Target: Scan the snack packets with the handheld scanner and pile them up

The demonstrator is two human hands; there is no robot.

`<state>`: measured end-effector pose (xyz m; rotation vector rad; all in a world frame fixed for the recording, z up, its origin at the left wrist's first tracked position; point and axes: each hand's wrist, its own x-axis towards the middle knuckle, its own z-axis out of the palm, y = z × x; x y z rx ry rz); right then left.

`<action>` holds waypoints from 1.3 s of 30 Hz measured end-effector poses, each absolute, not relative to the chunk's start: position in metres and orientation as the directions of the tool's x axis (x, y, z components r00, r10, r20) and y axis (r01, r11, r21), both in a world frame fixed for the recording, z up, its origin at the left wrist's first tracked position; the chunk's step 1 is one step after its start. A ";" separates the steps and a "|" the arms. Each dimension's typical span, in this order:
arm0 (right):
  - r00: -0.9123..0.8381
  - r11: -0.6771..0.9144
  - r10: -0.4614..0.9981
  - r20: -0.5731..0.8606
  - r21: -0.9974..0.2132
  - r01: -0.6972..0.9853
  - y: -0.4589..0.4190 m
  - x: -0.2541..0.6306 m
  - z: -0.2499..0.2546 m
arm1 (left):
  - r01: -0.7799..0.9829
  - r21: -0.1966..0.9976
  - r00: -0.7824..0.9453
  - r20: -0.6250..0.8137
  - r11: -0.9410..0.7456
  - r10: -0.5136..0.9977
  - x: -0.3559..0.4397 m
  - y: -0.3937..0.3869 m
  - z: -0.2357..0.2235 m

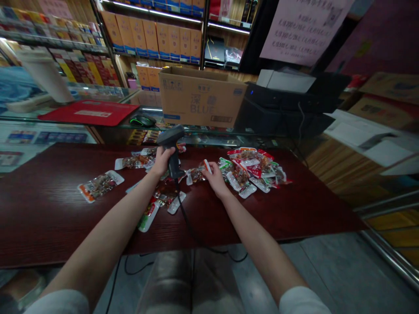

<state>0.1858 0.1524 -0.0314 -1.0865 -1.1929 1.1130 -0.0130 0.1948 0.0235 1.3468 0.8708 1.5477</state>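
Observation:
My left hand (163,161) is wrapped round the handle of a black barcode scanner (173,150), its head pointing up and its cable trailing down over the table's front edge. Between the fingers of my right hand (214,176) is one end of a small clear snack packet (197,173) with dark contents and an orange-and-white edge. Several packets lie around and beneath the scanner, among them one with a green-and-white end (149,217). To the right of my right hand sits a heap of red, green and clear packets (250,168). A single packet (101,186) lies apart at the left.
A dark red wooden table (314,205) spans the front. Behind it, a glass counter carries a cardboard box (203,98), a black mouse (142,121), a red mat (90,112), a white cup (46,74) and a black printer (284,98). Stacked boxes (386,109) stand at right.

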 end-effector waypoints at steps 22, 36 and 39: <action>-0.099 0.121 0.982 0.162 -0.935 -0.335 0.148 0.207 -0.006 | -0.136 0.983 0.430 -0.052 0.122 0.901 -0.005 0.124 0.042; -0.165 0.184 0.962 0.218 -0.963 -0.197 0.147 0.193 -0.001 | -0.057 0.982 0.455 -0.135 0.180 0.881 0.002 0.120 0.032; -0.158 0.186 0.964 0.213 -0.968 -0.170 0.147 0.194 0.000 | -0.089 0.976 0.444 -0.140 0.199 0.885 0.003 0.119 0.034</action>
